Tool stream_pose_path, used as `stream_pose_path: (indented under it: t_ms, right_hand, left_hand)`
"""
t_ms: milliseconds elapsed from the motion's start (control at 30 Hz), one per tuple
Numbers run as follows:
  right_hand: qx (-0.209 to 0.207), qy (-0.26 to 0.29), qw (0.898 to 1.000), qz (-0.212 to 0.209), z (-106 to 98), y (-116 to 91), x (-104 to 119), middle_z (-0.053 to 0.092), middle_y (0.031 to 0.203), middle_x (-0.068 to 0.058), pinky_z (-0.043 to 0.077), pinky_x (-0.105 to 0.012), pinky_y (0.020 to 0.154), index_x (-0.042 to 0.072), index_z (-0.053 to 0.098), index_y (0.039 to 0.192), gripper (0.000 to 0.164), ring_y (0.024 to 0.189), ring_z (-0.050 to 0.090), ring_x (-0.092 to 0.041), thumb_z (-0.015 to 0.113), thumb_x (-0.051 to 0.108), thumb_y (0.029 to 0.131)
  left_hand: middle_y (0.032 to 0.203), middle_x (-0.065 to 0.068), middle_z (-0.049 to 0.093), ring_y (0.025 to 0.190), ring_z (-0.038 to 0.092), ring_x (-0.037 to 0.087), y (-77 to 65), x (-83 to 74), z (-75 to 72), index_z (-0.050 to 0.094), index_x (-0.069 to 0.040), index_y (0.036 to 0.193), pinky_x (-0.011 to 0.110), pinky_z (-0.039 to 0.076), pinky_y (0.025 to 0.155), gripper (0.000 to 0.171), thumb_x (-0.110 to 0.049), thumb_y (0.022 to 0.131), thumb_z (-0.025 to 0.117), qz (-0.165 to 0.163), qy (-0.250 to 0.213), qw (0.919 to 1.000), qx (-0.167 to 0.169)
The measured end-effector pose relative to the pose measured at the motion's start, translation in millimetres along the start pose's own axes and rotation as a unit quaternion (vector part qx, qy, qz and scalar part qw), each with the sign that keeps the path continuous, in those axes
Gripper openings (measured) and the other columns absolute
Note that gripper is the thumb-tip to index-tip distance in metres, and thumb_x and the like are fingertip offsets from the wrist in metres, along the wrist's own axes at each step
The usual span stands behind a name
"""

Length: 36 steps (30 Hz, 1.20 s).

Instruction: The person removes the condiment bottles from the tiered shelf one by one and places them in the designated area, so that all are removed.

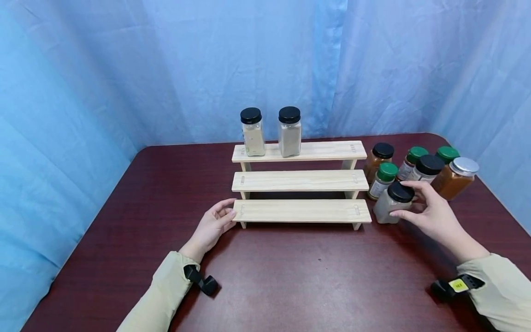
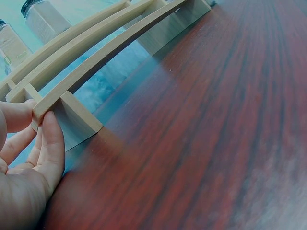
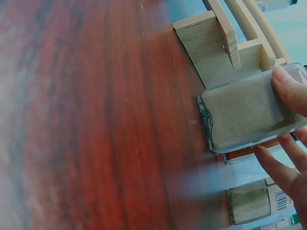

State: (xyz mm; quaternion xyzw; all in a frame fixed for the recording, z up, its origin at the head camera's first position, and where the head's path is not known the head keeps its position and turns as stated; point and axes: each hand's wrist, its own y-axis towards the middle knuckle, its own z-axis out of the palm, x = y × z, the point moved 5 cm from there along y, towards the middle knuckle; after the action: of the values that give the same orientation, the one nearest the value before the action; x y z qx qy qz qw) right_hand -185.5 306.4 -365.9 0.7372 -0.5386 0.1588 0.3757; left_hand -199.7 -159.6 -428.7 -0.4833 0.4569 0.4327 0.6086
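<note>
Here, the jar with greyish content (image 1: 386, 209) is just beside the right end of the wooden rack (image 1: 300, 181), and my right hand (image 1: 433, 213) grips it. My left hand (image 1: 212, 227) pinches the lowest shelf (image 1: 298, 211) at its left end. Two black-lidded jars (image 1: 254, 139) stand on the top shelf (image 1: 327, 150), and other jars (image 1: 453, 180) are behind my right hand.

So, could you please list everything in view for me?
Rack: one, pale wood, centre
Black-lidded jars: five, two on top shelf, three right of rack
Green-lidded jars: three, right of rack
Silver-lidded jar: one, orange-brown, far right
Table: one, dark red-brown, underneath
Curtain: count unclear, blue, behind table
Left hand: one, pinching rack's lower left end
Right hand: one, gripping front jar
Sleeves: two, pale, on forearms
Wrist cameras: two, black, on wrists
</note>
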Motion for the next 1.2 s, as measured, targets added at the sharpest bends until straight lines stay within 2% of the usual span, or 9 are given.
stream_pose_path:
  t_ms: [567, 867, 1000, 1200]
  right_hand:
    - [0.012, -0.002, 1.000, 0.010, -2.6, -4.0, 0.9, 0.036, 0.112, 0.035, 0.038, 0.002, 0.070, -0.001, 0.042, 0.131, 0.070, 0.092, 0.041, 0.024, 0.080, 0.000, 0.072]
    - [-0.011, -0.016, 1.000, -0.020, -10.2, 1.4, 9.5, 0.039, 0.111, 0.034, 0.033, 0.003, 0.077, -0.002, 0.053, 0.122, 0.063, 0.097, 0.040, 0.019, 0.083, 0.000, 0.067]
    - [-0.015, -0.004, 1.000, -0.027, -17.6, 3.5, 13.9, 0.043, 0.111, 0.031, 0.035, 0.003, 0.078, -0.003, 0.054, 0.121, 0.059, 0.096, 0.043, 0.018, 0.081, -0.002, 0.068]
    - [-0.030, 0.056, 0.998, -0.019, -35.3, 13.9, 26.3, 0.053, 0.111, 0.020, 0.042, 0.000, 0.075, 0.000, 0.052, 0.124, 0.056, 0.094, 0.055, 0.016, 0.072, -0.014, 0.073]
  left_hand:
    - [0.087, -0.009, 0.057, 0.077, 0.059, 0.000, -0.5, 1.8, 1.4, 0.032, 0.002, 0.142, 0.016, 0.050, 0.073, 0.048, 0.000, 0.097, 0.047, -0.003, -0.005, 1.0000, 0.001]
    - [0.086, -0.010, 0.057, 0.075, 0.058, 0.000, -1.2, -0.4, 1.9, 0.031, 0.003, 0.143, 0.016, 0.050, 0.072, 0.049, 0.002, 0.096, 0.046, 0.001, -0.010, 1.0000, -0.002]
    - [0.086, -0.010, 0.056, 0.075, 0.058, 0.000, -1.1, -1.0, 2.6, 0.031, 0.003, 0.143, 0.016, 0.050, 0.072, 0.049, 0.002, 0.096, 0.046, 0.000, -0.009, 1.0000, -0.001]
    - [0.086, -0.009, 0.057, 0.076, 0.058, 0.000, -0.9, -0.6, 1.0, 0.032, 0.002, 0.142, 0.016, 0.050, 0.073, 0.049, 0.000, 0.096, 0.048, -0.001, -0.002, 1.0000, -0.006]
